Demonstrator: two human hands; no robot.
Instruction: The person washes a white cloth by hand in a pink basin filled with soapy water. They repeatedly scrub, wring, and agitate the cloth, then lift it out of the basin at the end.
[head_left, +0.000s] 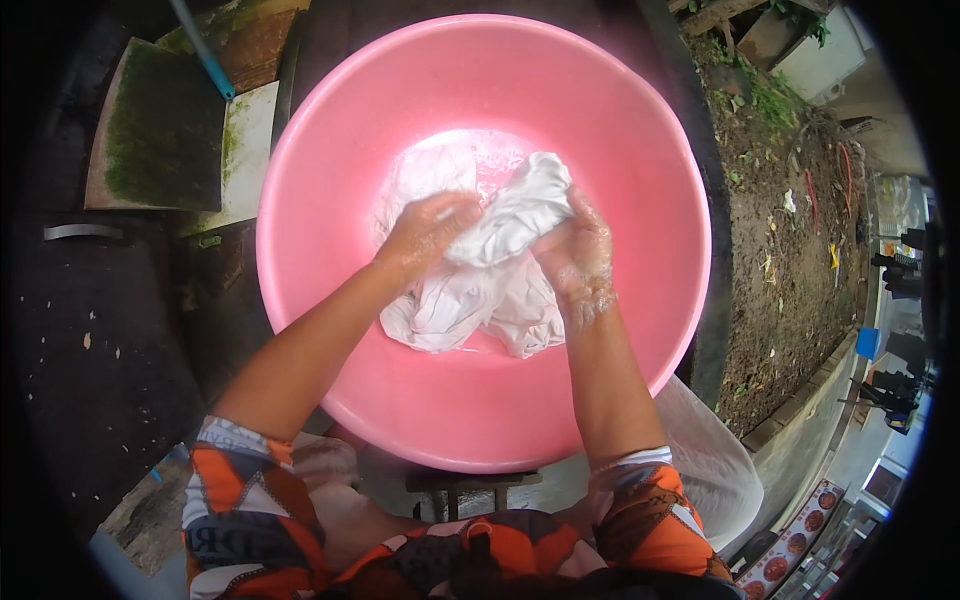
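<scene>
A large pink plastic basin (480, 405) stands before me, with wet white cloth (442, 307) spread over its bottom and a little sudsy water. Between my hands a bunched part of white cloth (517, 214) is raised above the rest. My right hand (576, 247), wet with suds at the wrist, holds its right end, palm turned towards it. At its left end is my left hand (431, 229), slightly blurred, with the fingers against or just over the cloth; whether they grip it cannot be told.
Under the basin is a dark surface, with a stool or stand (472, 484) at its near side. Mossy boards (161, 127) and a blue-ended pole (217, 75) lie at the left. Bare soil with litter (787, 262) runs along the right, beside a brick edging.
</scene>
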